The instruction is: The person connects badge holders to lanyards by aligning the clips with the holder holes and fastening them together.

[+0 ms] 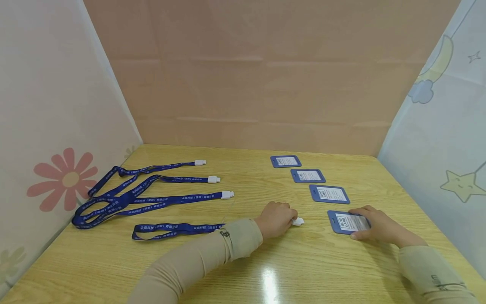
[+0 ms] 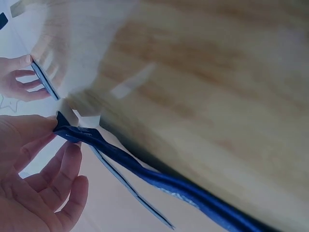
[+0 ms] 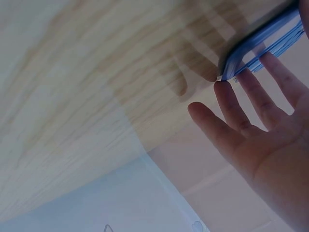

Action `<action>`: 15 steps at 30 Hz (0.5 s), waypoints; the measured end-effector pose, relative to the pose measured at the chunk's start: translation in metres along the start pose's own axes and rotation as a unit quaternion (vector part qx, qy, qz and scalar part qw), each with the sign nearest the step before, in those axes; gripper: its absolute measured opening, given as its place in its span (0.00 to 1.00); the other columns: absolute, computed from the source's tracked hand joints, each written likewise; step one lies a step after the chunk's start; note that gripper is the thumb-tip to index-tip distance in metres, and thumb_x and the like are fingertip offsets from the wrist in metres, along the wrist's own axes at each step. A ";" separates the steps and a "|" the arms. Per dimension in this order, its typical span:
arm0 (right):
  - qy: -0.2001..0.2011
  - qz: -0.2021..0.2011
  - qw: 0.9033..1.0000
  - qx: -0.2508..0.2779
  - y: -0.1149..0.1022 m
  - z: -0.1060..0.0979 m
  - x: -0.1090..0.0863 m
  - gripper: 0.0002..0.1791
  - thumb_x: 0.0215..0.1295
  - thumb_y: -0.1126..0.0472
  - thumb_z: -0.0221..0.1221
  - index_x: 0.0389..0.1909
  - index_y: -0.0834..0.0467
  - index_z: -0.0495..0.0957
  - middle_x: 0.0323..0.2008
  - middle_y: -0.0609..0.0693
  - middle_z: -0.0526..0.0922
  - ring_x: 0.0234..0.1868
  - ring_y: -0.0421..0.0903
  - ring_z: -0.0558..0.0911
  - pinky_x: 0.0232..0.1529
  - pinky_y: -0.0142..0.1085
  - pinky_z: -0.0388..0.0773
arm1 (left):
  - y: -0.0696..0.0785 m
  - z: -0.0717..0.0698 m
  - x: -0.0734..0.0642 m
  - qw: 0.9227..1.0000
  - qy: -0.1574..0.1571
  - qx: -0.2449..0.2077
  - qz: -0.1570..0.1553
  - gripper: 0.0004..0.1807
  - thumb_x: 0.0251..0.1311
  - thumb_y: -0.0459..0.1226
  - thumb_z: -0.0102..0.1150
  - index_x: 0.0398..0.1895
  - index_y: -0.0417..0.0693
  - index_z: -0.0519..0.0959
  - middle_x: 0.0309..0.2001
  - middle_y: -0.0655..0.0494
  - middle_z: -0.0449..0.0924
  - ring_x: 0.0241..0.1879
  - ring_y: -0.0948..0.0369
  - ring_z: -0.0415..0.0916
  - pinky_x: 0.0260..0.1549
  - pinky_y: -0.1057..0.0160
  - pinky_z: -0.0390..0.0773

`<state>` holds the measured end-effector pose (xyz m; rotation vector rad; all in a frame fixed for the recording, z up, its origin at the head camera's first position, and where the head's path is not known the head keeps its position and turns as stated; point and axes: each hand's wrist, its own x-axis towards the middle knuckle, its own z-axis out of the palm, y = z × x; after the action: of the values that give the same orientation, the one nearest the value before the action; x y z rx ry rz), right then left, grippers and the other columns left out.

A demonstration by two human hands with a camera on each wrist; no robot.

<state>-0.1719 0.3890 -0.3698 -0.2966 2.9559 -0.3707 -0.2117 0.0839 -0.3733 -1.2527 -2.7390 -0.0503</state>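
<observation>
My left hand (image 1: 276, 219) pinches a blue lanyard (image 1: 184, 228) near its end, and the white clip (image 1: 298, 221) sticks out past the fingertips to the right. In the left wrist view, thumb and forefinger (image 2: 72, 157) squeeze the blue strap (image 2: 169, 182), which trails off to the lower right. Over to the right, my right hand (image 1: 381, 226) grips the nearest blue ID card holder (image 1: 341, 222) by its right end, thumb on the near edge and fingers on the far edge. The holder's slotted end points toward the clip, with a gap between them.
Three more card holders (image 1: 329, 194) (image 1: 308, 175) (image 1: 286, 161) run back in a slanting row. On the left lie three more blue lanyards (image 1: 174, 199) with white clips (image 1: 227, 194), their straps overlapping. Walls (image 1: 262, 84) border the wooden table (image 1: 243, 169) at the back and sides.
</observation>
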 end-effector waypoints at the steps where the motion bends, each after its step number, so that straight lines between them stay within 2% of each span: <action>1: 0.000 0.000 1.000 0.000 0.000 0.000 0.000 0.44 0.43 0.44 0.70 0.57 0.67 0.69 0.51 0.73 0.69 0.45 0.64 0.74 0.42 0.56 0.72 | 0.000 0.000 0.000 1.000 -0.001 0.002 -0.001 0.07 0.61 0.41 0.57 0.40 0.62 0.83 0.34 0.63 0.82 0.34 0.67 0.78 0.29 0.70 0.72; 15: 0.006 -0.008 1.000 -0.005 0.003 0.002 0.000 0.43 0.43 0.45 0.70 0.57 0.66 0.69 0.51 0.72 0.70 0.45 0.63 0.74 0.41 0.56 0.72 | 0.003 -0.002 0.002 1.000 0.004 -0.002 0.002 0.07 0.61 0.41 0.57 0.38 0.61 0.84 0.34 0.63 0.83 0.33 0.67 0.79 0.28 0.70 0.71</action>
<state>-0.1717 0.3912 -0.3728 -0.3197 2.9698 -0.3598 -0.2106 0.0879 -0.3715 -1.2569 -2.7304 -0.0590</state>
